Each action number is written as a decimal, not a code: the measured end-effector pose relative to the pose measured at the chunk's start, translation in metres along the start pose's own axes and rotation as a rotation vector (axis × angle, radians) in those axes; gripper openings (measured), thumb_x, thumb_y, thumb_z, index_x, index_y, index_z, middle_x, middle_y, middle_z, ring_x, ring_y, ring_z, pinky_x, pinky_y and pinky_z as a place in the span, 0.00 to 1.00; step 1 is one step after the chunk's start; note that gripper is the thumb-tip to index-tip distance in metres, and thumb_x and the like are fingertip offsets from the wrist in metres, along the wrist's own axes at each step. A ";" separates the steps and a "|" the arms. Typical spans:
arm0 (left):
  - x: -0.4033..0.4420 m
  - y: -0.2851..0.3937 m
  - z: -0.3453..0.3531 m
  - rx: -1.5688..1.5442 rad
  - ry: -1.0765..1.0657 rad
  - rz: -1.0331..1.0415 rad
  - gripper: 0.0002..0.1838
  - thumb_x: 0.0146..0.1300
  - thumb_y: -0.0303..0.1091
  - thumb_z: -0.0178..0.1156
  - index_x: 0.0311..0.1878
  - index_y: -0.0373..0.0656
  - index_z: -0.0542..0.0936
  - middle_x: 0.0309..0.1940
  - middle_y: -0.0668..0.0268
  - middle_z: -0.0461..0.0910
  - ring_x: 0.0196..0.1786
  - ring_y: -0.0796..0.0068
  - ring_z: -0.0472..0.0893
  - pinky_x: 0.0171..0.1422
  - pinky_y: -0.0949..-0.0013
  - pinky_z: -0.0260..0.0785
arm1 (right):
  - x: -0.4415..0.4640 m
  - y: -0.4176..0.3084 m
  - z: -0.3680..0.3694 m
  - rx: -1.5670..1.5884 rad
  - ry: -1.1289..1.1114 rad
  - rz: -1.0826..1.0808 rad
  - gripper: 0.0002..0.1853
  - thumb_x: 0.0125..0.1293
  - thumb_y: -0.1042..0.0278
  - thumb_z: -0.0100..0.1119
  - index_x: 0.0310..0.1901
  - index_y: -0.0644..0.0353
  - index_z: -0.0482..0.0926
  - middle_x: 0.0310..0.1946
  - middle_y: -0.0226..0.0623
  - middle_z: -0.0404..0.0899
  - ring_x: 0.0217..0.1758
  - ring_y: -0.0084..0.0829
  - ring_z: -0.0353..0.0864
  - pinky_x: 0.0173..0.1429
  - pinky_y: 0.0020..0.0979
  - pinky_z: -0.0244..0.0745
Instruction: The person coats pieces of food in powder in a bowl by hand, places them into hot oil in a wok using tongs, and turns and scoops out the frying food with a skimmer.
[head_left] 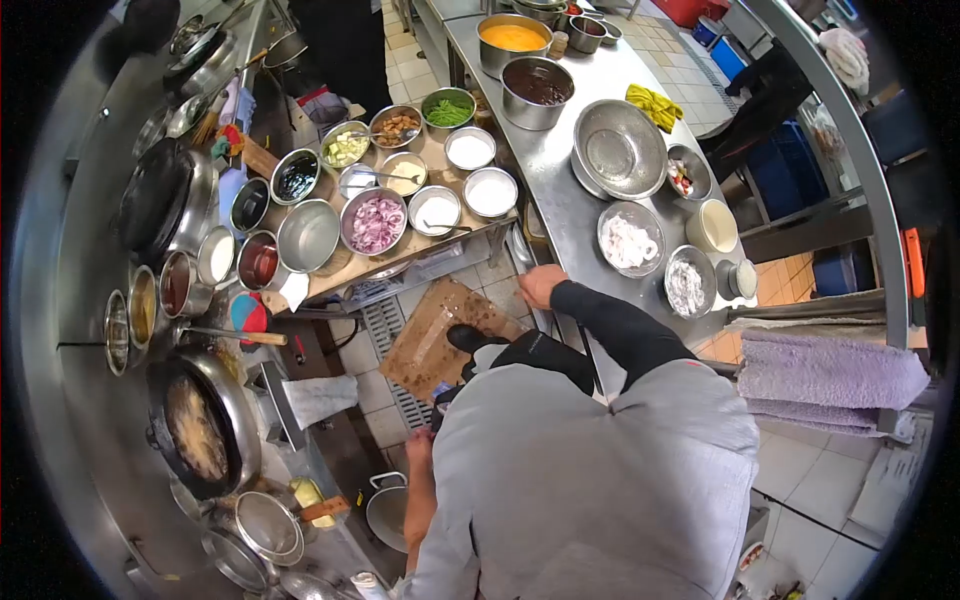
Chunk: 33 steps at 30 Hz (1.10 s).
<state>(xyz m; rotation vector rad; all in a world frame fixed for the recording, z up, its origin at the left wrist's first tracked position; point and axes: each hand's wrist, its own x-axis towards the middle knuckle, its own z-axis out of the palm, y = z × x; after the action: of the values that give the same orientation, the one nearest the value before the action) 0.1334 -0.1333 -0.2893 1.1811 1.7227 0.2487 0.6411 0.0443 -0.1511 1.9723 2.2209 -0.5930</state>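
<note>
In the head view, the black-sleeved right hand [541, 286] is at the near-left edge of the long, silver stainless-steel bench [548, 165]. Its fingers look curled and narrow, though whether they grip anything is hidden. The bare-forearmed left hand [420, 447] hangs low beside the stove front, just above a round, grey metal pan [385, 515] with a pale loop handle; at this angle I cannot tell whether it is wide, narrow or holding something.

The posture reads as a braced stance, best done with a light touch on the edge, weight even over the brown, stained cardboard sheet [440, 335], and the right sleeve well out of the clear, round bowl of white pieces [630, 240]. The left forearm is better off away from the black, round wok of bubbling oil [197, 425].

The bench lies along the person's right side, its long axis slanting from the top of the view down to the lower right. The pan sits low on the left; its round body has no clear long axis, while its loop handle points up the view, towards the left hand.
</note>
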 end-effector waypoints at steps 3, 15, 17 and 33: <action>0.006 -0.074 0.026 -0.153 -0.006 0.066 0.16 0.70 0.42 0.56 0.40 0.38 0.85 0.34 0.61 0.86 0.38 0.69 0.83 0.46 0.63 0.74 | -0.031 0.000 -0.025 0.020 0.090 -0.087 0.15 0.62 0.56 0.55 0.29 0.60 0.81 0.23 0.48 0.81 0.30 0.52 0.83 0.39 0.52 0.77; -0.027 -0.133 0.059 -0.251 0.104 0.128 0.14 0.70 0.40 0.58 0.39 0.38 0.85 0.35 0.60 0.87 0.38 0.72 0.82 0.46 0.64 0.74 | -0.056 -0.002 -0.015 -0.026 0.253 -0.179 0.20 0.64 0.47 0.54 0.25 0.55 0.79 0.21 0.40 0.80 0.25 0.46 0.82 0.31 0.46 0.76; -0.025 -0.153 0.066 -0.255 0.089 0.116 0.14 0.71 0.40 0.58 0.41 0.38 0.84 0.35 0.58 0.86 0.38 0.70 0.83 0.47 0.64 0.74 | -0.056 0.000 -0.012 -0.008 0.258 -0.178 0.21 0.64 0.47 0.53 0.25 0.55 0.79 0.21 0.40 0.80 0.25 0.46 0.82 0.31 0.46 0.76; -0.067 -0.140 0.082 -0.396 -0.138 0.051 0.12 0.72 0.36 0.57 0.41 0.36 0.82 0.32 0.66 0.82 0.37 0.79 0.77 0.47 0.69 0.71 | -0.057 0.009 0.000 0.063 0.328 -0.194 0.19 0.63 0.50 0.53 0.25 0.56 0.80 0.20 0.43 0.80 0.26 0.47 0.82 0.35 0.47 0.77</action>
<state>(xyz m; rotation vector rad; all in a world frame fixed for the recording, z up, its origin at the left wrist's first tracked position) 0.1189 -0.2847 -0.3775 0.9267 1.4423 0.5029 0.6583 -0.0081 -0.1340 2.0239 2.6405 -0.3845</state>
